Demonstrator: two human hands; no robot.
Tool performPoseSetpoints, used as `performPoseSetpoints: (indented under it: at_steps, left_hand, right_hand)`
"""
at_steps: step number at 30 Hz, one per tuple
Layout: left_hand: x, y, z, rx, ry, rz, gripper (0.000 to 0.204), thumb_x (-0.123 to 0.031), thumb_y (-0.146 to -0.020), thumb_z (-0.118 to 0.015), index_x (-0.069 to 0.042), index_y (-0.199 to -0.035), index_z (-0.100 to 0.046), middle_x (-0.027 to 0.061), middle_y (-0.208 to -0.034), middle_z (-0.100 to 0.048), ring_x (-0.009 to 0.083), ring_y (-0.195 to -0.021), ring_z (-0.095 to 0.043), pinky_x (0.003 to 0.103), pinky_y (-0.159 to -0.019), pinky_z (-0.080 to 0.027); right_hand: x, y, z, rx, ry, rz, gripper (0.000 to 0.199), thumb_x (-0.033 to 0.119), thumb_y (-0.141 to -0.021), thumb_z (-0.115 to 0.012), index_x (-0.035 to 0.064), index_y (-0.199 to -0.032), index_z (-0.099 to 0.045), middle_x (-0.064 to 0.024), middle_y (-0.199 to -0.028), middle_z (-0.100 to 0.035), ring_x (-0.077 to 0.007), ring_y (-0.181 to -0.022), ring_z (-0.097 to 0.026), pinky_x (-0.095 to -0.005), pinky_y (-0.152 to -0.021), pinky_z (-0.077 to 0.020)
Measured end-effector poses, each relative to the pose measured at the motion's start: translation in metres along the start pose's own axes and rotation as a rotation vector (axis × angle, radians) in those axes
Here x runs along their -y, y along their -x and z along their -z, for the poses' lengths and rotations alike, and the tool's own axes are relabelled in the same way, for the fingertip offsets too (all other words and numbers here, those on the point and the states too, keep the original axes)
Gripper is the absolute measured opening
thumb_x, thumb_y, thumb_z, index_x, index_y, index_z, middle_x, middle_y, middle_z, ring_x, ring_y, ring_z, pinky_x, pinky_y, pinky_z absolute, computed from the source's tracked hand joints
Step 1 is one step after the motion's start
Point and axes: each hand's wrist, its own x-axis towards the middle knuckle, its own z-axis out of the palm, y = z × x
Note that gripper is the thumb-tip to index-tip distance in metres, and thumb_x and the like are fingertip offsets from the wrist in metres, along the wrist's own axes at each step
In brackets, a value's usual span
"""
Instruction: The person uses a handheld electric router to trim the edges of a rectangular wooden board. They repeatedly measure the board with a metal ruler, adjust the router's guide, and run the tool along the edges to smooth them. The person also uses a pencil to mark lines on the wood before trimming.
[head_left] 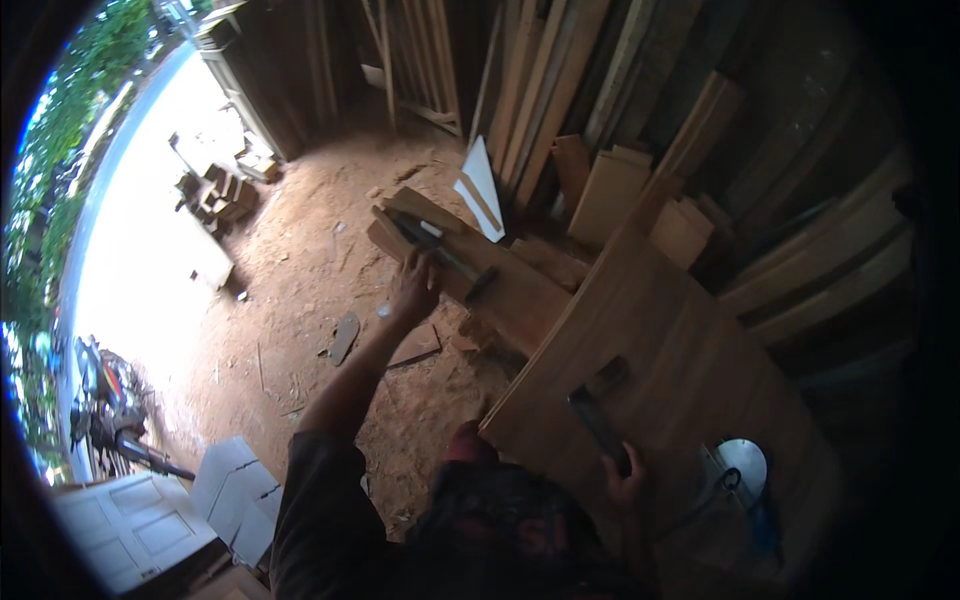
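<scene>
- The left hand [418,285] is at the far end of a wooden plank [530,300], its fingers bent beside a long dark metal tool [457,263] with a short crosspiece at its near end; whether they close on the tool or on the plank's edge, I cannot tell.
- The right hand [626,474] holds a dark, narrow tool [596,421] by its near end, over the worktop [690,350].
- A short dark block [606,375] is just beyond that tool's far end; whether the two are joined is unclear.
- The worktop has a broad, brown wooden surface; the plank juts out past its left edge.
- To the right of the right hand, a round white disc [743,467] lies on the worktop, with a blue part [765,527] just below it.
- Long boards [550,95] lean along the back, a pointed white sheet [481,190] near their feet.
- At left, a motorcycle [120,415] stands beyond a white panelled door [145,520] and the sandy floor [290,280].
</scene>
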Motion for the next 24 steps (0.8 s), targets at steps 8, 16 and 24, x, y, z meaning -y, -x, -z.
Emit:
performPoseSetpoints:
  at_steps: [8,16,24]
  left_hand:
    - [0.068,-0.074,-0.051,0.327,-0.133,-0.370,0.037,-0.014,-0.083,-0.070,-0.012,-0.119,-0.073,0.0141,-0.139,-0.060,0.0369,-0.138,-0.049,0.052,-0.112,-0.043]
    - [0.020,-0.027,-0.089,0.268,-0.066,-0.573,0.031,-0.015,-0.083,-0.073,-0.013,-0.113,-0.075,0.0130,-0.130,-0.064,0.0375,-0.132,-0.056,0.051,-0.107,-0.050]
    - [0.121,-0.088,-0.028,-0.067,-0.178,-0.166,0.031,-0.019,-0.078,-0.075,-0.006,-0.106,-0.073,0.0189,-0.112,-0.065,0.0398,-0.109,-0.062,0.051,-0.093,-0.051]
  right_hand:
    - [-0.031,0.027,-0.028,-0.119,0.128,-0.081,0.052,0.032,-0.096,-0.080,0.0007,-0.134,-0.062,-0.0195,-0.129,-0.067,-0.0336,-0.124,-0.062,-0.0448,-0.107,-0.0497]
    - [-0.051,0.031,-0.019,-0.115,0.344,0.007,0.052,0.038,-0.097,-0.077,0.0021,-0.133,-0.064,-0.0192,-0.130,-0.066,-0.0368,-0.125,-0.061,-0.0479,-0.108,-0.0478]
    - [0.057,0.018,-0.008,-0.132,0.582,-0.063,0.049,0.037,-0.096,-0.075,0.0068,-0.133,-0.065,-0.0180,-0.132,-0.066,-0.0398,-0.122,-0.062,-0.0516,-0.108,-0.0475]
